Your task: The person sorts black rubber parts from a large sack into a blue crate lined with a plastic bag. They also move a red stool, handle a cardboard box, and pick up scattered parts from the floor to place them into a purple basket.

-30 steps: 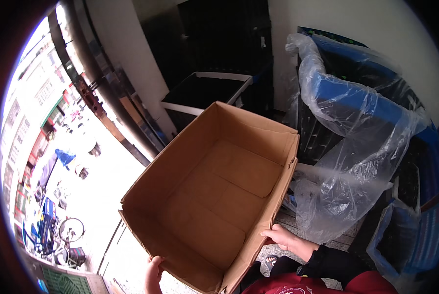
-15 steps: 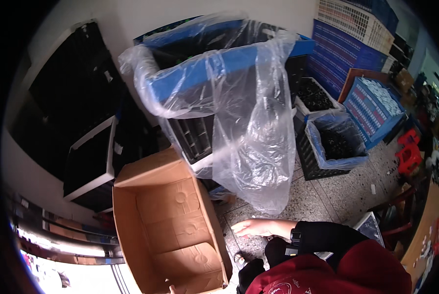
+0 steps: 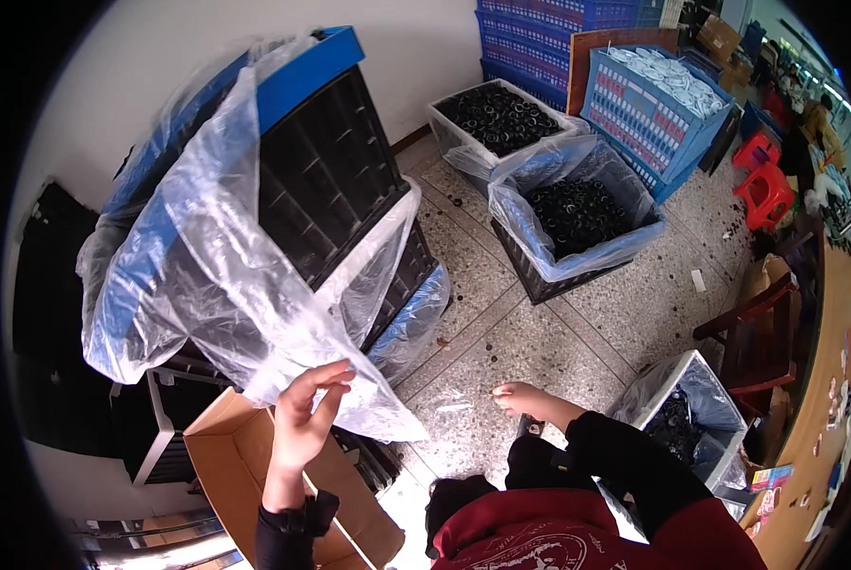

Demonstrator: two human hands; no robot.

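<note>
My left hand (image 3: 302, 418) is raised before a clear plastic liner (image 3: 226, 223), its fingers bent and thumb held apart from them. Whether it touches the plastic I cannot tell; no grip on it shows. The liner is draped over a tall black crate (image 3: 325, 171) with a blue rim (image 3: 311, 71), and its loose corner hangs down behind the hand. Under my left forearm stands an open, bare-bottomed cardboard box (image 3: 240, 446), partly hidden by the arm. My right hand (image 3: 520, 399) hovers above the speckled floor, fingers curled in, with nothing visible in them.
Two lined crates of black rings, one white (image 3: 458, 142) and one black (image 3: 530, 275), stand ahead. Behind them are a blue crate of white parts (image 3: 634, 119) and stacked blue crates (image 3: 530, 52). Right: red stools (image 3: 763, 195), a wooden chair (image 3: 758, 332), a table (image 3: 829, 380) and another lined bin (image 3: 720, 380).
My view has swung right, so the draped crate and cardboard box now sit farther left. My left hand has come up to the plastic. My right hand's fingers have curled from stretched out.
</note>
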